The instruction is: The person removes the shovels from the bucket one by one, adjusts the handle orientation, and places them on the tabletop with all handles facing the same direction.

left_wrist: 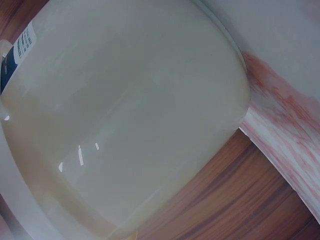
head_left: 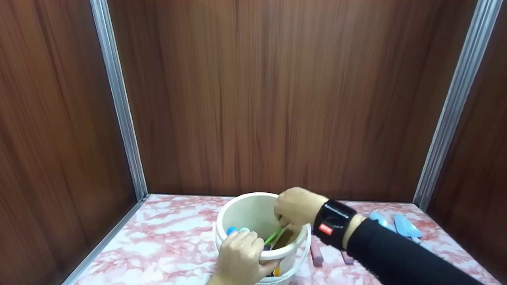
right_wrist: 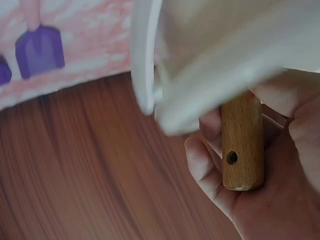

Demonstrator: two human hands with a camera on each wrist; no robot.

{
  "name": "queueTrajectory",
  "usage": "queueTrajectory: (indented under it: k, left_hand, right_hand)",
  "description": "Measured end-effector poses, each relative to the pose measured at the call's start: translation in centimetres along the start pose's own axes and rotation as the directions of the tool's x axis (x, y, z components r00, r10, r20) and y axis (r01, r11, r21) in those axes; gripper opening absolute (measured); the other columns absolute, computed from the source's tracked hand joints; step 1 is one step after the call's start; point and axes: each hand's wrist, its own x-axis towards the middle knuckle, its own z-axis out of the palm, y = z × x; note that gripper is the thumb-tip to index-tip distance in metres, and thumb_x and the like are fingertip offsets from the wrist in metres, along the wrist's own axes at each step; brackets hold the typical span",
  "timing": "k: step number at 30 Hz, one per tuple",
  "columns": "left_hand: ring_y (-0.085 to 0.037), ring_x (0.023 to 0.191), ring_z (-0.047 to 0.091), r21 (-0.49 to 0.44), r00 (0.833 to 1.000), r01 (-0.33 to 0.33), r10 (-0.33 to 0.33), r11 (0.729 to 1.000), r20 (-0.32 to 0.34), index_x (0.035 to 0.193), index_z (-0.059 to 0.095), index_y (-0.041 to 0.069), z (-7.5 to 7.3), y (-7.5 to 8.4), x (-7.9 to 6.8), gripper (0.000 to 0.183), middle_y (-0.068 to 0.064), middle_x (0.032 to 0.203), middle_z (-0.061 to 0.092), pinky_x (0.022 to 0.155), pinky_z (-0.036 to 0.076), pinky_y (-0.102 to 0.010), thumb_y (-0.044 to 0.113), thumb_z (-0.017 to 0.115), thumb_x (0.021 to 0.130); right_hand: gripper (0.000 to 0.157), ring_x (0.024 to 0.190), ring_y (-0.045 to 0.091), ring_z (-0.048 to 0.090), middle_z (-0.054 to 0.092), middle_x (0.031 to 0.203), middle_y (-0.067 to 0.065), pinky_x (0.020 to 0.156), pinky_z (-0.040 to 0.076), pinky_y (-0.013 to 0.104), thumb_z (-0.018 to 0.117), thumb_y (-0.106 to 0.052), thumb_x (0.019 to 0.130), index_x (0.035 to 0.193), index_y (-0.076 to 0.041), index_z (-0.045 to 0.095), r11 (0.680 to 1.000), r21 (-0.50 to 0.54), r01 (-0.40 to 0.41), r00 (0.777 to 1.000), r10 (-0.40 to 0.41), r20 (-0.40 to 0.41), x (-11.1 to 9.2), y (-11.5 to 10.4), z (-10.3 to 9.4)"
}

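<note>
A white bucket stands on the table, leaning toward the near side. My left hand grips its near rim, thumb on the outer wall. The bucket's smooth side fills most of the left wrist view. My right hand is at the right rim, fingers pointing down inside. In the right wrist view its fingers are around a wooden handle with a hole near the end; the tool's other end is hidden. Inside the bucket show a green strip below my right fingers, a blue round thing and a brown piece.
Right of the bucket lie pink handles and light blue toy shovels on the marbled table. A purple toy shovel shows in the right wrist view. Wood-grain panels enclose the table's back and sides.
</note>
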Motion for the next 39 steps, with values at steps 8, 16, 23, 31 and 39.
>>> queueTrajectory:
  k: [8, 16, 23, 31, 39]
  left_hand:
    - [-0.014, 0.049, 0.040, 0.008, 1.000, -0.007, 0.007, 1.000, 0.002, 0.059, 0.045, 0.018, -0.1, 0.1, 0.1, 0.054, 0.005, 0.059, 0.042, 0.049, 0.030, -0.027, 0.057, 0.079, 0.072]
    - [-0.015, 0.049, 0.040, 0.000, 1.000, 0.007, -0.007, 1.000, 0.004, 0.059, 0.045, 0.018, -0.3, 0.0, 0.1, 0.054, 0.005, 0.060, 0.041, 0.051, 0.031, -0.027, 0.055, 0.083, 0.069]
    - [-0.016, 0.050, 0.040, -0.004, 1.000, 0.015, -0.015, 1.000, -0.003, 0.059, 0.045, 0.018, -0.3, 0.0, -0.2, 0.053, 0.005, 0.060, 0.041, 0.052, 0.031, -0.028, 0.055, 0.080, 0.072]
    - [-0.013, 0.050, 0.038, 0.002, 1.000, 0.015, -0.015, 1.000, 0.007, 0.059, 0.044, 0.019, -0.4, 0.2, -0.6, 0.056, 0.006, 0.060, 0.041, 0.051, 0.029, -0.026, 0.060, 0.076, 0.079]
    - [-0.013, 0.050, 0.037, -0.013, 0.999, 0.037, -0.037, 0.999, 0.008, 0.060, 0.045, 0.020, -0.1, 0.3, -0.4, 0.053, 0.006, 0.060, 0.039, 0.052, 0.029, -0.026, 0.055, 0.084, 0.067]
  right_hand:
    - [0.007, 0.075, 0.013, 0.070, 0.071, 0.083, -0.006, 0.074, 0.061, 0.034, 0.079, -0.026, 0.094, 0.096, -0.019, 0.081, 0.996, -0.082, 0.033, 0.989, -0.045, -0.139, -3.0, 2.8, -1.7]
    - [0.008, 0.057, 0.012, 0.059, 0.065, 0.078, -0.002, 0.057, 0.059, 0.033, 0.084, -0.021, 0.091, 0.093, -0.016, 0.079, 0.986, -0.159, -0.048, 0.936, -0.011, -0.352, -6.8, 3.5, -2.4]
    - [0.013, 0.051, 0.008, 0.043, 0.055, 0.073, -0.003, 0.047, 0.049, 0.029, 0.079, -0.013, 0.092, 0.084, -0.013, 0.070, 0.985, -0.033, -0.170, 0.869, 0.134, -0.476, -10.9, 2.5, -2.3]
    - [0.018, 0.050, 0.012, 0.046, 0.052, 0.073, -0.004, 0.044, 0.045, 0.033, 0.085, -0.012, 0.087, 0.082, -0.015, 0.067, 0.942, 0.064, -0.328, 0.795, 0.312, -0.520, -14.3, 1.4, 0.6]
    - [0.024, 0.059, 0.007, 0.044, 0.052, 0.074, -0.010, 0.055, 0.047, 0.031, 0.083, -0.014, 0.088, 0.077, -0.022, 0.064, 0.885, 0.222, -0.410, 0.785, 0.466, -0.408, -17.5, -0.8, 5.5]
